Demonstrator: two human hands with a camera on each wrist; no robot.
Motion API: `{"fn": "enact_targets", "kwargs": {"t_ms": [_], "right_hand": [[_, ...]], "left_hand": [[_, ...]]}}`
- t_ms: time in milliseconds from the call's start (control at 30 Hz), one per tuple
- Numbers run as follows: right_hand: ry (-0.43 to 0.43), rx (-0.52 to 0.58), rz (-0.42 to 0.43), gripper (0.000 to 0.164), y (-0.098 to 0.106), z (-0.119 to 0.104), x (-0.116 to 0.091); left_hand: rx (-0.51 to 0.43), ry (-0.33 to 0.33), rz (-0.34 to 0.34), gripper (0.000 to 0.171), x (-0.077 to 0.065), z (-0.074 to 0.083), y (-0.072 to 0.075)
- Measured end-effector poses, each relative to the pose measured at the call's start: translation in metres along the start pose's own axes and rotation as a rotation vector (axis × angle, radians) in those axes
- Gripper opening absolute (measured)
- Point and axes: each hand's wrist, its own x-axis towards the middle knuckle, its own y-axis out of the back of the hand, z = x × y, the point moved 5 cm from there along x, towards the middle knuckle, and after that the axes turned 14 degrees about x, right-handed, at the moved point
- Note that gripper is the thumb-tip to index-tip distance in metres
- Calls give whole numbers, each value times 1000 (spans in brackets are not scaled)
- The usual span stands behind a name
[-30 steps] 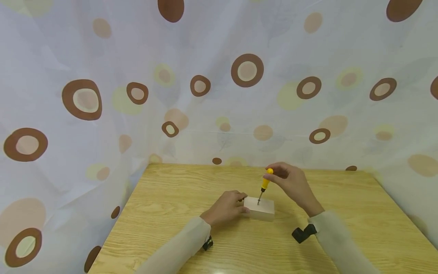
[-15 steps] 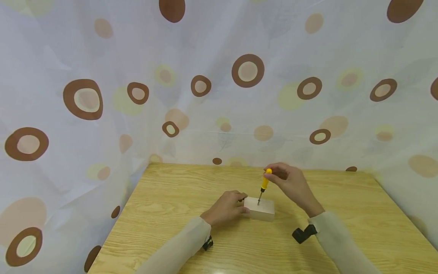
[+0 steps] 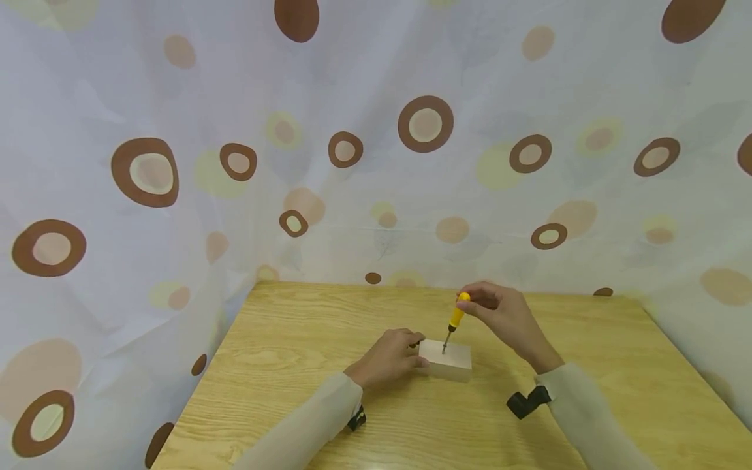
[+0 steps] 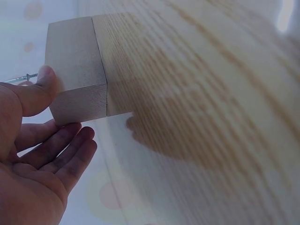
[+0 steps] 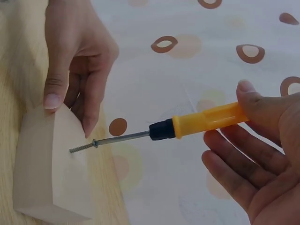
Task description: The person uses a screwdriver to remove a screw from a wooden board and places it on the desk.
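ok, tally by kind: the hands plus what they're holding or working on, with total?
Left hand and right hand: 2
Yellow-handled screwdriver: 1
Screw: 1
Pale block: 1
Total: 5

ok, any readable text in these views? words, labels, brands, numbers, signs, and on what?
None readable.
Yellow screwdriver, screw, pale block: no lettering visible.
Patterned backdrop: rings and spots only.
Black piece at right wrist: too small to tell if marked.
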Motion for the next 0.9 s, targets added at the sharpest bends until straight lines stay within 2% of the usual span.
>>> {"fn": "enact_targets", "kwargs": {"t_ms": [100,200,300,400,467,567,800,900], "right_hand": [[30,-37,45,27,-1,-2,0],[66,-71,63,22,-1,-5,1],[91,-76,20,19,-2,-7,1],[67,-26,-35,20,-4,-7,1],[44,-7,-40,21,-4,-5,1],[15,2,0,24,-4,-3,0],[-35,-48,134,37,-4,3,0],[-13,-53,125,30,-4,1,0]], "left_hand": [[3,7,6,54,0,-1,1],[8,6,15,54,0,-1,2],[5,6,13,54,0,0,2],[-15,11,4,54,-1,-1,1],[-37,15,-4,54,-1,-1,0],[-61,14,-10,54,-1,0,0],[-52,1,-2,54,-1,-1,0],[-49,-4,-2,54,-1,0,0]]}}
